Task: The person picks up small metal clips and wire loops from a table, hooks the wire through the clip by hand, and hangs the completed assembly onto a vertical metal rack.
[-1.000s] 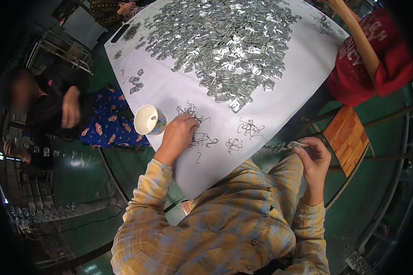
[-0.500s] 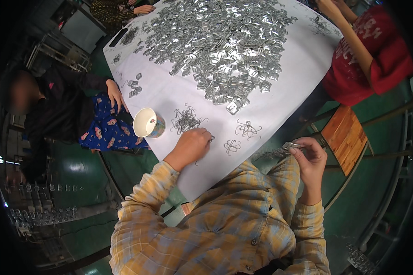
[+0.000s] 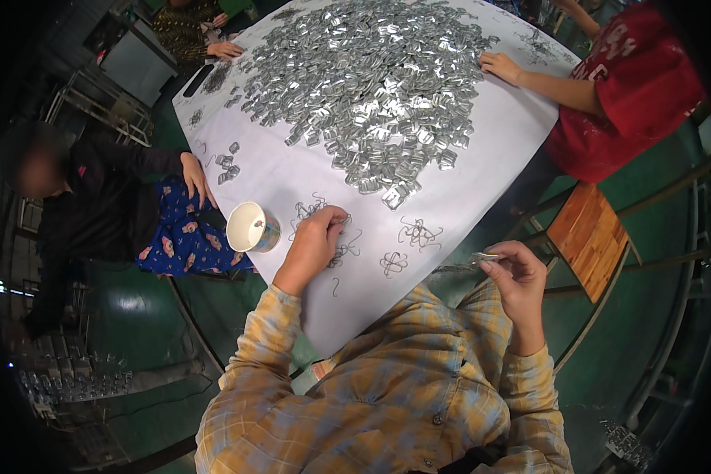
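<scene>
My left hand (image 3: 310, 246) rests on a loose heap of thin bent wire hooks (image 3: 310, 209). Its fingers are curled together; whatever lies between them is hidden. Away from the table's edge, at the right, my right hand (image 3: 520, 284) pinches a small flat silver metal piece (image 3: 484, 257) between thumb and fingers. Two smaller clusters of wire hooks, one farther (image 3: 419, 233) and one nearer (image 3: 393, 265), lie between my hands on the white tabletop (image 3: 336, 316). One single hook (image 3: 336, 287) lies apart, near my left wrist.
A large mound of flat silver metal pieces (image 3: 371, 95) covers the table's far part. A paper cup (image 3: 253, 227) stands left of my left hand. Co-workers sit at the left and far left; another, in a red shirt (image 3: 616, 87), reaches into the mound. A wooden stool (image 3: 587, 237) stands right.
My left hand has shifted left and away from me, deeper into the hook heap, which is now more spread out. The red-shirted person's hand has come to the mound. My right hand still pinches its piece.
</scene>
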Available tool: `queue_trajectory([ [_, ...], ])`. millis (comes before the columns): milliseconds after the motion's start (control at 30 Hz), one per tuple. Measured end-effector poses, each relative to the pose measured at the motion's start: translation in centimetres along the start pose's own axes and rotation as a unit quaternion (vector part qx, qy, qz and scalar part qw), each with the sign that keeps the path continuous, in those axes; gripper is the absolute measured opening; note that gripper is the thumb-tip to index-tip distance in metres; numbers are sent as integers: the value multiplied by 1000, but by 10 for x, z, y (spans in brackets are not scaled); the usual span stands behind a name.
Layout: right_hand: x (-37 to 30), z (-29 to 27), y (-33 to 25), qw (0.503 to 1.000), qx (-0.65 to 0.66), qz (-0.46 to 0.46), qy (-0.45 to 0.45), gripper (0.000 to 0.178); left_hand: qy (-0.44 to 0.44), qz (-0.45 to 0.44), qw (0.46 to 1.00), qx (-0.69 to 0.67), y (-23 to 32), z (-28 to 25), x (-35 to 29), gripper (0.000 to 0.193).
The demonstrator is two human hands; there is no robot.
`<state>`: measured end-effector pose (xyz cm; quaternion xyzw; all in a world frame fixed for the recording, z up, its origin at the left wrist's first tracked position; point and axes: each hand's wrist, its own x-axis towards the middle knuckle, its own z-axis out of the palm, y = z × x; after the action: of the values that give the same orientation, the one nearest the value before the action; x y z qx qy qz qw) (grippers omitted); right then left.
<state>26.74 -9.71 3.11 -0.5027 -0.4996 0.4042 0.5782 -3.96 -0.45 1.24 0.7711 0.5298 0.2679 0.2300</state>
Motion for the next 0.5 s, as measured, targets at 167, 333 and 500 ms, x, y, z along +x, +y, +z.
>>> queue_trajectory([
  [167,1,6,3,1000,6,6,-10,20,3,-5,999,-50,13,12,4,31],
  [333,2,13,5,1000,23,2,-15,23,-53,-37,975,-214,48,25,8,25],
  [500,2,17,8,1000,15,-2,-26,23,-135,-42,929,-342,72,39,13,22],
])
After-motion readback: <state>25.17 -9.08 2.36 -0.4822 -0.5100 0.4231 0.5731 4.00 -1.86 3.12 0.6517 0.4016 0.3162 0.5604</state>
